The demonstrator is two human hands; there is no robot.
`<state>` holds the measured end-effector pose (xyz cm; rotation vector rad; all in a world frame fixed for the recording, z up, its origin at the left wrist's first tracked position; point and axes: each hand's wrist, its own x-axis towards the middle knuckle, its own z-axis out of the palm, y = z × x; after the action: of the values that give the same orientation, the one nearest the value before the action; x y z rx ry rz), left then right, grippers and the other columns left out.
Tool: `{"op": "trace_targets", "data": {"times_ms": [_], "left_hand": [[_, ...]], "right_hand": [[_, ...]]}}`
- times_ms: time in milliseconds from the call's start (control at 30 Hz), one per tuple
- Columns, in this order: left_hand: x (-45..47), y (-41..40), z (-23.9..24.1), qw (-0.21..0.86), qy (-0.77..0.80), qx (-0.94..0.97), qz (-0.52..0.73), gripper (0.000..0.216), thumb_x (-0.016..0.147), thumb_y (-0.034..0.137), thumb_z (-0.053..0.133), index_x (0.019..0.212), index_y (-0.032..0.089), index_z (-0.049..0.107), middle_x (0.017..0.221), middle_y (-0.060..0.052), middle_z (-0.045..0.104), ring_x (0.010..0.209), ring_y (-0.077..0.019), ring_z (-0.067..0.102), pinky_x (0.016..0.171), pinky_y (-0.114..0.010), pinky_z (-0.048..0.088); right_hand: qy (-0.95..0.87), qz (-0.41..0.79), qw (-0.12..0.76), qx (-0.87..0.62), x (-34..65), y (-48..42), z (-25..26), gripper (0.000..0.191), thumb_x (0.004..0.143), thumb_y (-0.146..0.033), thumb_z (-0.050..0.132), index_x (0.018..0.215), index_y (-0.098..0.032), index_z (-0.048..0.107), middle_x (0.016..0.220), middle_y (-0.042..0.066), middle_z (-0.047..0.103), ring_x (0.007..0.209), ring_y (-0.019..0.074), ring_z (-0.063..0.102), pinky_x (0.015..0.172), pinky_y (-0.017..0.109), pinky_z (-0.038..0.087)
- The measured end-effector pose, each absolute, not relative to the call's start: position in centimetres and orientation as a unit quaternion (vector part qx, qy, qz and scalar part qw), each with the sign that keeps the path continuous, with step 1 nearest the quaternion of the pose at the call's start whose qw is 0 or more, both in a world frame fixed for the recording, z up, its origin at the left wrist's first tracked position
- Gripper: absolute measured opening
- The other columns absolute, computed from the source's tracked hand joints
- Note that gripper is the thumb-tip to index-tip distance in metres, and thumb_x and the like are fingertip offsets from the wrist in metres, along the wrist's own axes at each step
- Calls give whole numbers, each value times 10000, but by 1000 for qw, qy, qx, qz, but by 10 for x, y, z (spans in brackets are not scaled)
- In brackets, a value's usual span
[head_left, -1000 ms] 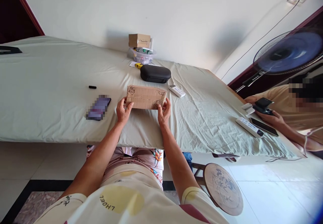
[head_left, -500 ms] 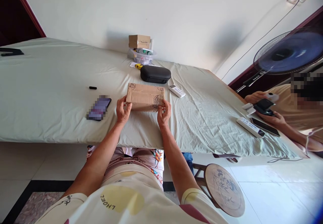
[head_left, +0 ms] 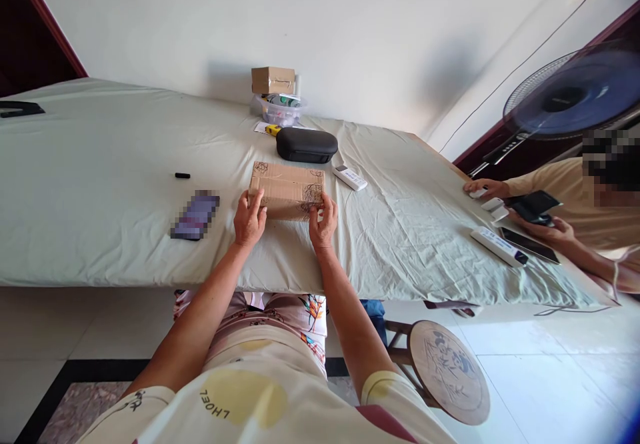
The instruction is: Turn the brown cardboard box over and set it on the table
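Observation:
A flat brown cardboard box (head_left: pixel 287 189) with drawn flower marks lies on the pale green sheet (head_left: pixel 100 217) near the table's front edge. My left hand (head_left: pixel 249 219) grips its near left corner, fingers curled onto the top. My right hand (head_left: pixel 323 221) holds its near right corner with thumb and fingers pinched on the edge. The box's top face tilts toward me.
A dark phone (head_left: pixel 195 215) lies left of the box and a small black item (head_left: pixel 183 175) beyond it. Behind the box are a black case (head_left: pixel 307 145), a white remote (head_left: pixel 350 177) and a small carton (head_left: pixel 273 80) on a tub. Another person (head_left: pixel 560 197) sits at the right holding a device beside a fan (head_left: pixel 570 101). A round stool (head_left: pixel 449 372) stands below.
The box has tipped down from standing on edge to lying flatter on the sheet. My left hand has slid onto its top. The other person's hand has reached onto the table.

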<state>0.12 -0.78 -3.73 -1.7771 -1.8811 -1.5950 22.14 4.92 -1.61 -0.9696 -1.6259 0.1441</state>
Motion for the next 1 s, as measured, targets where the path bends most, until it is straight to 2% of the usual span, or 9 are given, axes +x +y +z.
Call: {"op": "trace_targets", "data": {"times_ms": [133,267,400,500,667,833,1000], "left_hand": [[4,-8,-38,65,-623,-575,-526,539,1038,460,489,1492,187,587,1493,-225,542,1385,-348,573,1115,-442,513],[8,-8,-37,65,-620,-579,-525,511,1028,386,513,1499,202,586,1509,-213,538,1399,-339,564,1135,-448,504],[14,-9,-37,62,-615,-589,-521,494,1020,350,531,1487,210,608,1536,-204,530,1398,-337,565,1142,-447,503],[16,-11,-37,61,-609,-600,-515,468,1028,338,509,1465,220,630,1540,-201,527,1381,-342,582,1115,-452,526],[16,-11,-35,44,-607,-604,-515,475,1022,347,521,1474,235,612,1554,-205,502,1399,-377,563,1104,-508,536],[16,-11,-33,47,-627,-592,-504,520,980,304,572,1496,241,590,1555,-176,511,1419,-340,545,1106,-452,540],[16,-9,-34,57,-623,-591,-509,504,987,334,559,1477,228,610,1533,-189,531,1413,-335,548,1108,-437,537]], "right_hand": [[-701,13,569,-430,224,46,-10,498,989,-431,540,1442,-233,596,1359,169,601,1311,331,579,1151,591,461],[-718,-35,530,-451,218,36,-2,485,981,-462,565,1420,-271,647,1481,159,566,1455,388,480,1219,665,332],[-769,-41,466,-436,196,20,3,460,992,-438,587,1439,-348,651,1582,97,539,1549,380,397,1280,682,201],[-806,-28,415,-422,178,11,5,439,1007,-437,594,1443,-409,643,1618,48,524,1582,355,365,1300,671,163],[-809,-23,390,-439,174,11,7,435,1027,-409,591,1460,-411,632,1648,49,496,1600,353,336,1301,681,155],[-760,-33,436,-480,199,25,5,440,1031,-362,566,1465,-386,632,1673,75,450,1615,384,290,1276,724,169],[-695,-20,505,-511,221,46,-7,487,1022,-361,536,1505,-321,591,1682,117,414,1605,375,296,1244,672,315]]}}
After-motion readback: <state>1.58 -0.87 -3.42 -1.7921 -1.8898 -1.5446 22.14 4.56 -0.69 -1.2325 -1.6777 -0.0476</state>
